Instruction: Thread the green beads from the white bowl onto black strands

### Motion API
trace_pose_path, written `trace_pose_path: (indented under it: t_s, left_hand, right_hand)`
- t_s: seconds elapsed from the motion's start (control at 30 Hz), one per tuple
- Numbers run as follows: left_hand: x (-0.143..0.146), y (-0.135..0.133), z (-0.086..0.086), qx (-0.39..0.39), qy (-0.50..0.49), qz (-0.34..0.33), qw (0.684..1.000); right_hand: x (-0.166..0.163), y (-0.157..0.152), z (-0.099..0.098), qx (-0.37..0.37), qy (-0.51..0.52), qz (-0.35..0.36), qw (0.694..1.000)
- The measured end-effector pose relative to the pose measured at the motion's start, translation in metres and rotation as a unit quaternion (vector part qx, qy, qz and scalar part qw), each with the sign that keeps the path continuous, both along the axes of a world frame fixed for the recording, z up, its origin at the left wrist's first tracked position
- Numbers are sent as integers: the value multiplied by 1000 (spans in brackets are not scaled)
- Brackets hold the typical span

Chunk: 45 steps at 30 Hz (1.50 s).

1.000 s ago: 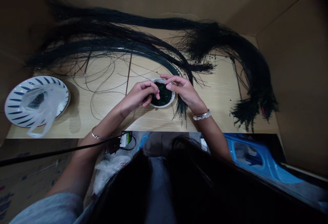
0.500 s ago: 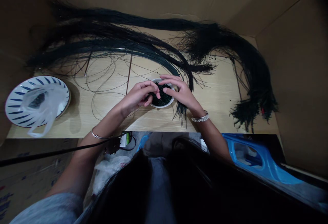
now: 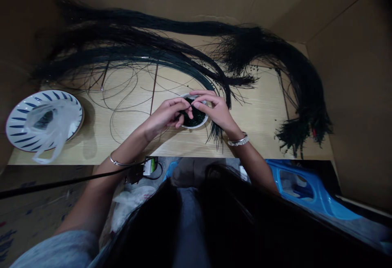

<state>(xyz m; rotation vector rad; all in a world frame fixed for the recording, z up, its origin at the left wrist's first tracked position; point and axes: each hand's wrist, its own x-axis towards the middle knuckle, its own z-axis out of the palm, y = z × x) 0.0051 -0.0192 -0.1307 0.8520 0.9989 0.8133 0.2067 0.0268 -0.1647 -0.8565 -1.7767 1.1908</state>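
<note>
A small white bowl full of tiny dark green beads sits near the front edge of the wooden table. Both my hands hover over it, fingertips almost meeting. My left hand is pinched closed above the bowl's left side, on something too small to name. My right hand curls over the bowl's right side with thumb and forefinger pinched. Thin dark strands loop across the table toward my hands. A tuft of dark strands hangs under my right wrist.
Long bundles of dark beaded strands sweep across the back of the table and down the right side. A blue-striped plate with a clear plastic bag sits far left. Cardboard walls surround the table. A blue plastic stool stands lower right.
My right hand has slid left over the bowl until its fingertips nearly touch the left hand's. The left hand has barely moved.
</note>
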Motion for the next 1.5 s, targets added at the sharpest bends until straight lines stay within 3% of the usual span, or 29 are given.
trace_pose_path:
  t_s: [0.43, 1.5]
  left_hand:
    - [1, -1, 4, -6, -44, 14, 999]
    - [0, -1, 6, -4, -32, 11, 999]
  right_hand:
    - [3, 5, -4, -53, 60, -22, 997]
    - [3, 5, -2, -51, 71, -16, 996]
